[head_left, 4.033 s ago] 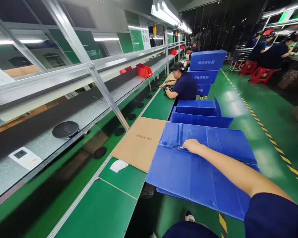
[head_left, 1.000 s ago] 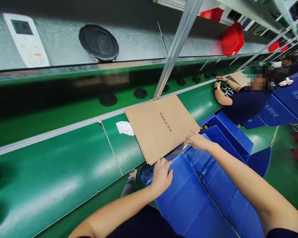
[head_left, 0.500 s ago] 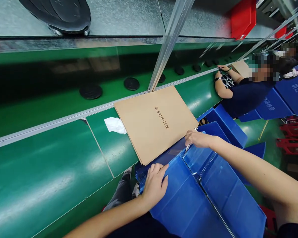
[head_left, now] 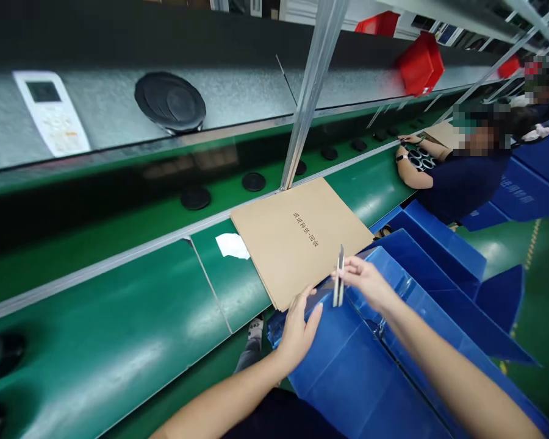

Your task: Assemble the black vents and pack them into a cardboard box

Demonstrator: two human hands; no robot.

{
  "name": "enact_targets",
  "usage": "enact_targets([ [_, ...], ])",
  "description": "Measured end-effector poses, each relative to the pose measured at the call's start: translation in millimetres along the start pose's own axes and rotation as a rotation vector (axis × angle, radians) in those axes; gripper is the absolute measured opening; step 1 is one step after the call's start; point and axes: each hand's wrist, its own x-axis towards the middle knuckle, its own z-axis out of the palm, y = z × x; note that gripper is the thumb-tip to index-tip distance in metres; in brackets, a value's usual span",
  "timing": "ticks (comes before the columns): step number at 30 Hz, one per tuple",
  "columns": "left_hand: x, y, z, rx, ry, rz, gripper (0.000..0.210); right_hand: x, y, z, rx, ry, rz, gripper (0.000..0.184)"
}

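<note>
Pinched in the fingers of my right hand is a slim metal utility knife, held upright with its dark blade pointing up. It hovers over the near edge of the cardboard sheets and the blue box. My left hand lies on the box's left edge, fingers stretched out and thumb apart, holding nothing. A dark seam runs across the box top between its flaps. The cardboard sheets are stacked flat, with printed characters on top.
A green work surface extends left, with a white paper scrap beside the cardboard. Black discs lie on the belt behind. A metal post rises there. On the shelf are a remote control and red bin. A co-worker sits right.
My right hand has lifted the utility knife from the box's seam and turned its blade upward. My left hand stays on the box edge. The view has tilted up, showing more shelf.
</note>
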Motion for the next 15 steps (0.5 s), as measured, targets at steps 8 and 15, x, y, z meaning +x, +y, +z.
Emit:
enact_targets([
  [8, 23.0, -18.3, -66.3, -0.159, 0.308, -0.258, 0.043, -56.1, 29.6, 108.0, 0.314, 0.263, -0.141, 0.045],
  [15, 70.3, -59.7, -158.9, 0.361, 0.491, -0.492, 0.03, -246.2, 166.6, -19.6, -0.28, 1.084, 0.08, 0.04],
])
